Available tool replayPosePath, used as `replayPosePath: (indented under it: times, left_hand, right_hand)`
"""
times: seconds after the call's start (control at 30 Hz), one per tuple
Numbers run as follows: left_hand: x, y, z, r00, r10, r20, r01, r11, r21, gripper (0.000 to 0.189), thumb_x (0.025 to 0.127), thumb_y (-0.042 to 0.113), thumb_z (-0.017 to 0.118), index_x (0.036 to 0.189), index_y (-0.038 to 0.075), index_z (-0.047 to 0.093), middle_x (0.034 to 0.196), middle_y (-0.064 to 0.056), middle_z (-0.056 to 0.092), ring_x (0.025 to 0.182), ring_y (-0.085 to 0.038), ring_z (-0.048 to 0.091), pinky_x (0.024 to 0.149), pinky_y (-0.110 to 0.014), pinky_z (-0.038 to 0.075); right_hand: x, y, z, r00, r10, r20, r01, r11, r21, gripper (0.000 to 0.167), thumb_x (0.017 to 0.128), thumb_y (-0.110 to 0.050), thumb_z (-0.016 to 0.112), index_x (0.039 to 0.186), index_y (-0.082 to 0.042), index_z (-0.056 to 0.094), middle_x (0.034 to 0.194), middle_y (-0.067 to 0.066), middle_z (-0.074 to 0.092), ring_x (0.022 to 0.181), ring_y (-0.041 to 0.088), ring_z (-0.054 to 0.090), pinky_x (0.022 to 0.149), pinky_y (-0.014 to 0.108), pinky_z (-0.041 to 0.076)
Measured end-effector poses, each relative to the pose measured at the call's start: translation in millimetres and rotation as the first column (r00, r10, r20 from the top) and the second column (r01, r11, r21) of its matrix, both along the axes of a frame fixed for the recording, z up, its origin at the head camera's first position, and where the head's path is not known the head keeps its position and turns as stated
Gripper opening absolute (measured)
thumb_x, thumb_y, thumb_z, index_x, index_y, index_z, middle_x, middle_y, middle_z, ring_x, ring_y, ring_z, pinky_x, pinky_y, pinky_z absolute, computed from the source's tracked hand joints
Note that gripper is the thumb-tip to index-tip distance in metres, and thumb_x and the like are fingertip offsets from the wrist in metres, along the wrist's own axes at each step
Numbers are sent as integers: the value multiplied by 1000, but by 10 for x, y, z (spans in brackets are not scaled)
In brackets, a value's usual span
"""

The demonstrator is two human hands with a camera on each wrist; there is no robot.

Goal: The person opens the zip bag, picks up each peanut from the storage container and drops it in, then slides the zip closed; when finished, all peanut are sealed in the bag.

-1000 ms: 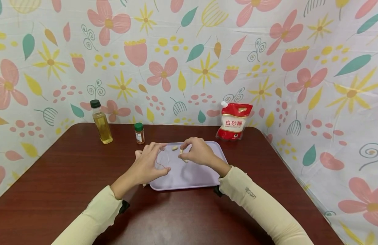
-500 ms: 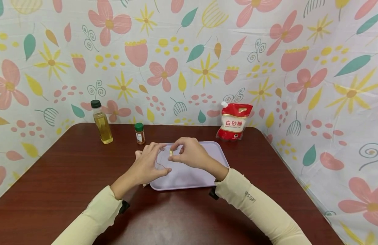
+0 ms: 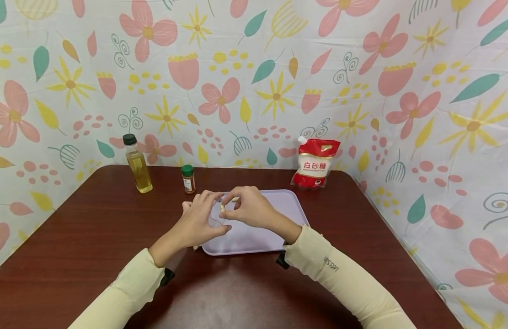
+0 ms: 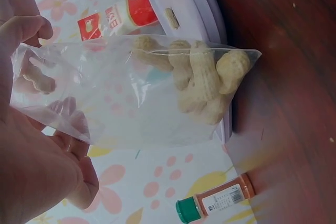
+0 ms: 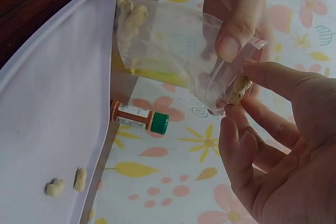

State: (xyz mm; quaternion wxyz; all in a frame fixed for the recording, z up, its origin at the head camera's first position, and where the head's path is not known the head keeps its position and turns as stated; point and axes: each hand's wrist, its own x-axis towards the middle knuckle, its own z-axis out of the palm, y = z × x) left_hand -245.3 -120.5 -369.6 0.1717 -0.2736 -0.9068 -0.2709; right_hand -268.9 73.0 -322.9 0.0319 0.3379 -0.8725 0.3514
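My left hand (image 3: 200, 221) holds a clear zip-lock bag (image 4: 121, 98) by its mouth, thumb and fingers spread apart at the opening. Several unshelled peanuts (image 4: 202, 77) lie in the bag's bottom, which hangs beside the tray's left edge. Between thumb and fingertips, my right hand (image 3: 254, 209) pinches a single peanut (image 5: 240, 89) at the bag's mouth; the right wrist view does not settle how far inside it is. On the lilac tray (image 3: 254, 242) lie one peanut (image 5: 54, 187) and another peanut (image 5: 80, 179) near the rim, partly hidden by my hand in the head view.
Behind the tray's left corner stands a green-capped spice jar (image 3: 188, 180). Farther left is an oil bottle (image 3: 139, 170) with a dark cap. A red and white sugar pouch (image 3: 313, 164) stands at the back right of the brown table (image 3: 114, 219), before a flowered cloth (image 3: 237, 68).
The right hand has carried its pinched peanut leftward from over the tray to the bag's mouth. My left hand has stayed in place with the bag.
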Motion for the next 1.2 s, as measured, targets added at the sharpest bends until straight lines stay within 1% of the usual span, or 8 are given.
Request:
replayPosePath:
  times: [0.13,0.23,0.4,0.53,0.67,0.83,1.03,1.2]
  left_hand:
    - [-5,0,3,1000,7,-2,-7,1000,-2,77,77,43,80,139,10,49,123,-3,52,109,-24,49,77,-46,28]
    - [-10,2,1,1000,9,-2,-9,1000,0,78,76,43,80,139,11,49,123,-3,53,109,-24,49,77,-45,28]
    - [-11,5,-1,1000,3,-4,-3,1000,1,79,74,43,81,139,11,49,123,-2,53,109,-24,49,76,-45,27]
    - [-4,6,4,1000,1,0,-1,1000,2,78,75,42,81,139,11,49,123,-2,53,108,-23,49,76,-44,27]
    - [0,5,9,1000,1,1,-1,1000,4,76,76,42,80,139,11,49,123,-2,53,108,-23,49,76,-45,28]
    - [1,14,12,1000,3,-3,-3,1000,6,76,77,42,80,140,12,49,122,-2,53,111,-23,49,76,-46,28]
    - [-5,27,9,1000,21,-11,-21,1000,-4,78,75,42,81,140,13,50,119,-1,53,108,-22,49,75,-45,28]
    - [2,28,20,999,49,2,-49,999,-10,77,74,41,83,138,12,51,118,-2,53,106,-24,49,75,-46,27]
  right_hand:
    - [-1,-11,3,1000,5,2,-5,1000,12,23,79,-22,84,97,-10,76,101,6,72,60,7,62,52,26,50]
    - [10,-21,8,1000,7,6,-7,1000,8,23,79,-22,84,97,-10,76,101,7,72,61,8,63,52,26,50]
    - [25,-41,-1,1000,20,8,-20,1000,1,22,79,-20,84,97,-9,76,98,5,73,62,7,64,53,25,50]
    - [22,-46,-14,1000,14,-2,-14,1000,0,25,78,-21,85,98,-9,76,98,3,73,62,4,63,54,24,51]
    - [28,-34,-6,1000,2,-30,-2,1000,-3,25,78,-21,85,98,-8,77,100,2,73,64,8,64,53,24,50]
    - [23,16,1,998,-23,-63,21,999,-27,20,80,-17,83,97,-8,77,99,2,73,65,13,65,52,24,50]
    - [-72,116,-67,997,-55,-60,50,995,-85,17,82,-11,78,98,-8,74,94,3,73,68,17,66,56,25,51]
    - [-187,190,-156,998,-67,-7,66,992,-112,16,83,-10,77,98,-7,75,92,4,72,60,16,64,52,28,52]
